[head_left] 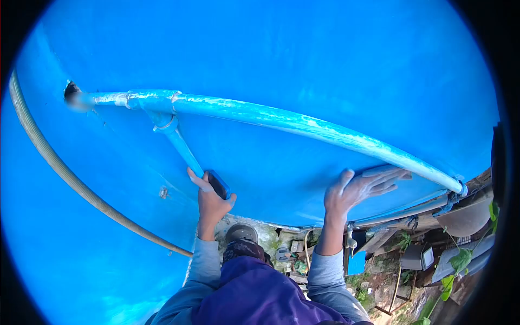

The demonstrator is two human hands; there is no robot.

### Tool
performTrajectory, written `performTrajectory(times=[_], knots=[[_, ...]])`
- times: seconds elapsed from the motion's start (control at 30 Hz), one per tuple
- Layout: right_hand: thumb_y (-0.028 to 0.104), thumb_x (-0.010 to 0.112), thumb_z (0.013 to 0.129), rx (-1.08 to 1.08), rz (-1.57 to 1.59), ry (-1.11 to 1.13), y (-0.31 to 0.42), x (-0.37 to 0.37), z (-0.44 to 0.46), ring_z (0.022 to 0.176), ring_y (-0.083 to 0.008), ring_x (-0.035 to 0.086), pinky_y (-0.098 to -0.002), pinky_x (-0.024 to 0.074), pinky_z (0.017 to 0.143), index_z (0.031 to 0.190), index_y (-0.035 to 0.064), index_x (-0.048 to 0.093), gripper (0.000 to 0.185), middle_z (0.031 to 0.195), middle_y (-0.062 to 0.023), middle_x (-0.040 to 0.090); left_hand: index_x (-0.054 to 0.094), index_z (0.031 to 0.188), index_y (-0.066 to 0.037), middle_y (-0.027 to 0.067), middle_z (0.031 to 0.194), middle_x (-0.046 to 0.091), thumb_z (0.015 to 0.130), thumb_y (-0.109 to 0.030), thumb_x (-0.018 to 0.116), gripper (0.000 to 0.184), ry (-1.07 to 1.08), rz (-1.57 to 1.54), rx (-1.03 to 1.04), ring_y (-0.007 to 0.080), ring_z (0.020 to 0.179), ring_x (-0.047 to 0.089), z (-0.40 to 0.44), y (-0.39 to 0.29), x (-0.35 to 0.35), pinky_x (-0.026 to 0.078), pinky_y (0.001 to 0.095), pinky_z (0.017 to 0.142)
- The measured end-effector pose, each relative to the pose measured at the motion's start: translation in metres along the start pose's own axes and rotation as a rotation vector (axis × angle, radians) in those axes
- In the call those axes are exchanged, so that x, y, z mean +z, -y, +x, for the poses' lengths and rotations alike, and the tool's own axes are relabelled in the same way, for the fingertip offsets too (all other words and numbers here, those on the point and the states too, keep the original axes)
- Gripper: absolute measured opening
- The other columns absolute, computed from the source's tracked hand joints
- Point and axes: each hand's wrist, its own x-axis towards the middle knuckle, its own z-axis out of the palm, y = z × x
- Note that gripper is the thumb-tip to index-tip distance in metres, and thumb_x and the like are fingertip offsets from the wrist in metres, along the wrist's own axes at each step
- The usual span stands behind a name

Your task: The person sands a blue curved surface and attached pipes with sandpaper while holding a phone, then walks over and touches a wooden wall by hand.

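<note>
**Blue wall (336, 59), long pipe (260, 112), two hands**

The right hand (346, 195) is open, its fingers extended beneath the pipe. The left hand (211, 206) is closed around a dark oblong object (219, 185), near the branch pipe's (183, 147) lower end. It looks light and stiff, best held by its long sides.

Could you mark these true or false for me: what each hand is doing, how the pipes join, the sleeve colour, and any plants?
1. The left hand holds a dark, block-like object. True.
2. The right hand grips the long, light-blue pipe. False: it is spread open over the bright blue wall.
3. A thinner blue pipe branches off the long one. True.
4. The sleeves are red. False: they are greyish-blue.
5. Green leaves show at lower right. True.
</note>
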Motion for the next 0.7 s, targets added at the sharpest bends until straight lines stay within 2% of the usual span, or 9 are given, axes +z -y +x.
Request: performTrajectory(times=[0.1, 0.13, 0.2, 0.27, 0.33, 0.4, 0.47, 0.6, 0.7], knots=[[0.078, 0.04, 0.085, -0.361, -0.068, 0.209, -0.002, 0.022, -0.065, 0.15, -0.0397, -0.001, -0.072, -0.0066, 0.11, 0.15, -0.0105, 0.016, 0.112, 0.161, -0.0253, 0.001, -0.032, 0.143, 0.0, 0.0312, 0.134, 0.044, 0.071, -0.004, 0.078, 0.132, -0.061, 0.114, 0.1, 0.0392, 0.105, 0.057, 0.0, 0.015, 0.007, 0.049, 0.0448, 0.09], [0.078, 0.04, 0.085, -0.33, -0.091, 0.19, -0.018, 0.022, -0.087, 0.15, -0.0397, -0.001, -0.072, -0.0066, 0.11, 0.15, -0.0105, 0.016, 0.112, 0.161, -0.0253, 0.001, -0.03, 0.144, 0.001, 0.0407, 0.137, 0.037, 0.069, -0.01, 0.081, 0.134, -0.031, 0.038, 0.059, 0.0494, 0.122, 0.047, 0.001, 0.016, 0.007, 0.044, 0.0497, 0.099], [0.077, 0.041, 0.086, -0.44, -0.29, 0.358, -0.051, 0.016, -0.12, 0.151, -0.0355, 0.002, -0.0758, -0.0068, 0.108, 0.147, -0.01, 0.025, 0.108, 0.161, -0.024, 0.002, -0.03, 0.144, 0.001, 0.0401, 0.138, 0.037, 0.069, -0.009, 0.08, 0.134, -0.003, -0.005, 0.045, 0.0482, 0.121, 0.048, -0.002, 0.005, 0.004, 0.044, 0.0492, 0.099], [0.077, 0.036, 0.088, -0.19, -0.37, 0.34, -0.099, 0.003, -0.12, 0.151, -0.0335, 0.003, -0.0712, -0.0085, 0.111, 0.151, -0.0067, 0.019, 0.106, 0.162, -0.0225, 0.004, -0.032, 0.144, -0.001, 0.0377, 0.14, 0.036, 0.069, -0.005, 0.079, 0.134, -0.015, -0.023, 0.088, 0.0439, 0.12, 0.05, -0.001, 0.012, 0.004, 0.045, 0.0472, 0.098], [0.073, 0.022, 0.093, 0.176, -0.169, 0.109, -0.106, -0.01, -0.057, 0.15, -0.038, 0.0, -0.0629, -0.009, 0.115, 0.153, -0.006, 0.001, 0.102, 0.162, -0.023, 0.003, -0.033, 0.144, -0.001, 0.0359, 0.14, 0.037, 0.069, -0.003, 0.078, 0.134, 0.032, 0.005, 0.109, 0.0423, 0.119, 0.051, 0.005, 0.033, 0.007, 0.046, 0.046, 0.097], [0.077, 0.027, 0.09, 0.377, 0.07, -0.128, -0.092, -0.02, 0.01, 0.15, -0.0371, 0.003, -0.0612, -0.0112, 0.115, 0.151, -0.0102, 0.005, 0.109, 0.16, -0.0271, 0.005, -0.033, 0.144, -0.001, 0.034, 0.14, 0.039, 0.069, -0.001, 0.077, 0.133, 0.087, 0.042, 0.128, 0.0406, 0.117, 0.052, 0.005, 0.042, 0.004, 0.047, 0.0449, 0.096], [0.08, 0.028, 0.088, 0.235, 0.024, -0.172, -0.072, -0.018, 0.034, 0.15, -0.0362, 0.006, -0.0634, -0.0088, 0.114, 0.151, -0.0104, 0.012, 0.111, 0.16, -0.0273, 0.008, -0.034, 0.144, -0.002, 0.031, 0.138, 0.041, 0.07, 0.0, 0.076, 0.132, 0.087, 0.007, 0.114, 0.0384, 0.114, 0.053, 0.005, 0.037, 0.006, 0.048, 0.0435, 0.095], [0.081, 0.038, 0.084, -0.156, -0.1, 0.075, -0.044, 0.003, -0.034, 0.15, -0.0362, 0.007, -0.0672, -0.0056, 0.113, 0.148, -0.0086, 0.027, 0.111, 0.159, -0.0249, 0.016, -0.036, 0.142, -0.002, 0.0232, 0.128, 0.048, 0.07, 0.003, 0.073, 0.13, 0.065, -0.02, 0.193, 0.0328, 0.107, 0.054, 0.002, 0.022, 0.005, 0.047, 0.0394, 0.092], [0.076, 0.04, 0.087, -0.085, -0.228, 0.164, -0.104, 0.012, -0.11, 0.15, -0.0365, 0.006, -0.0682, -0.0054, 0.113, 0.15, -0.0048, 0.028, 0.103, 0.16, -0.0211, 0.017, -0.01, 0.148, 0.002, 0.0177, 0.116, 0.049, 0.069, 0.005, 0.071, 0.113, 0.188, 0.006, 0.131, 0.0278, 0.101, 0.051, 0.003, 0.016, 0.0, 0.045, 0.0355, 0.09]])
